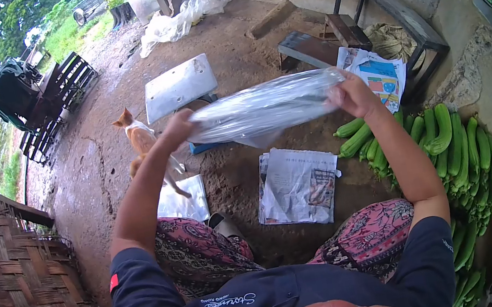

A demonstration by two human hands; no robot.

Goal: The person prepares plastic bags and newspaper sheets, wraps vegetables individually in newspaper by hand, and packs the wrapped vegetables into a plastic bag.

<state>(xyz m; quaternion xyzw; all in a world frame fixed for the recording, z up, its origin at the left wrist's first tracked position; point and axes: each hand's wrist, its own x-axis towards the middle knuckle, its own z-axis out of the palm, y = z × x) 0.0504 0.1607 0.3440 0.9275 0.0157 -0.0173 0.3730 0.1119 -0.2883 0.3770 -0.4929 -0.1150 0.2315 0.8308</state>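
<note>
A clear plastic sheet or bag (264,109) is stretched level in front of me, gathered at both ends. My left hand (179,129) grips its left end, fingers closed. At the right end, my right hand (353,95) is closed on the plastic too. Below it, a stack of newspaper sheets (301,184) lies on the ground between my knees. Long green ridged vegetables (455,143) are piled at the right, near my right forearm. Behind the plastic stands a white board (179,87), with something blue partly hidden beneath the plastic.
An orange and white cat (140,139) stands at the left, by a flat plastic stack (182,201). More papers (377,74), a low bench (306,49) and a long bench (392,9) are at the upper right. A woven panel (19,285) borders the left.
</note>
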